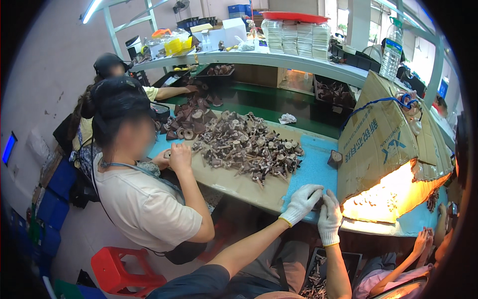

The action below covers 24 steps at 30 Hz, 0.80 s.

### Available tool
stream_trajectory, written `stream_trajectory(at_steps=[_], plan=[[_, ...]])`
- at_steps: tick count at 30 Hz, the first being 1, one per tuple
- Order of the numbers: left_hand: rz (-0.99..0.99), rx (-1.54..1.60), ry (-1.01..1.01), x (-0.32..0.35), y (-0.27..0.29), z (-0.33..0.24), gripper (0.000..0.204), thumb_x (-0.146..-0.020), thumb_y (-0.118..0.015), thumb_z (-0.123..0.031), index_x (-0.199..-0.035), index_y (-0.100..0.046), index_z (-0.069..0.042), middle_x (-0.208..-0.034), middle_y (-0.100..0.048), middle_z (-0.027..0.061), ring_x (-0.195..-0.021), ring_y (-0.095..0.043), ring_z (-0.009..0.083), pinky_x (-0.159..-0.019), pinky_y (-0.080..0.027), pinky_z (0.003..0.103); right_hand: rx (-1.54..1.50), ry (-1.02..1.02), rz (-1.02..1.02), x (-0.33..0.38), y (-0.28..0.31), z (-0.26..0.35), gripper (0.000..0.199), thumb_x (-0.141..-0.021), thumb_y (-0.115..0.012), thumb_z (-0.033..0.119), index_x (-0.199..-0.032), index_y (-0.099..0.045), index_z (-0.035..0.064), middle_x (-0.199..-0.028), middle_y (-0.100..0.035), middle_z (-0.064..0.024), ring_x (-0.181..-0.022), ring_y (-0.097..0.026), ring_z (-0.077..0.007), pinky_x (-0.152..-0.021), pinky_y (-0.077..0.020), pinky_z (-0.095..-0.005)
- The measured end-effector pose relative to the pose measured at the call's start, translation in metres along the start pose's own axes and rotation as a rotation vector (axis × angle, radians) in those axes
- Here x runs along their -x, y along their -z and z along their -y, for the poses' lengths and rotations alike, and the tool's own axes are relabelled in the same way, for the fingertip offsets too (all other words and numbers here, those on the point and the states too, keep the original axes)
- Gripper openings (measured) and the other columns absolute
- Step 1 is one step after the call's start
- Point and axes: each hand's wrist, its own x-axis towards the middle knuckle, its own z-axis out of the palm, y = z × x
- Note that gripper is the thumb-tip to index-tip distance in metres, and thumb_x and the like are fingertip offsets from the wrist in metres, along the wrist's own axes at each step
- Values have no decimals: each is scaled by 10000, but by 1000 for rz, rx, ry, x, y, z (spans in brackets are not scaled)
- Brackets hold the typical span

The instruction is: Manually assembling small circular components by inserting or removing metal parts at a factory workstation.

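My left hand (pixel 302 203), in a white knit glove, is closed at the table's near edge. Beside it my right hand (pixel 329 219), gloved the same way, is raised with its fingers bent in. Between the two gloves shows part of a small dark brown piece (pixel 319 203); the fingers hide most of it. Under and beyond the hands lies a light blue mat (pixel 318 154). A dark brown cup-like piece (pixel 335 159) sits on it beside the cardboard box. To the left is a large heap of small brown and cream parts (pixel 249 144).
An opened cardboard box (pixel 368 134), brightly lit inside, stands to the right. At left a person in a light shirt (pixel 149 209) works; another reaches across behind. A shelf (pixel 298 61) crosses the back. A tray of parts (pixel 318 274) is below my hands; a red stool (pixel 124 271) stands lower left.
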Motion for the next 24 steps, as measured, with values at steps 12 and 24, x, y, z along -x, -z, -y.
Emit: stream_trajectory(at_steps=[12,24], plan=[[27,-167,-140,2,-3,7,211,-965,-735,-199,-1108,-759,-46,-1094,-745,125,-1063,-696,322,-955,-532,416,68,-166,-119,66,55,43,289,-930,-606,-113,-1196,-689,-36,-1224,-712,-211,-1145,-692,-374,-1042,-549,-444],[170,-200,-168,4,-19,6,219,-947,-729,-177,-1146,-722,-86,-1108,-708,171,-1056,-674,356,-923,-549,457,353,-978,65,254,133,3,462,-1016,-652,170,-1416,-613,-57,-1430,-646,-241,-1340,-614,-356,-1180,-445,-426]])
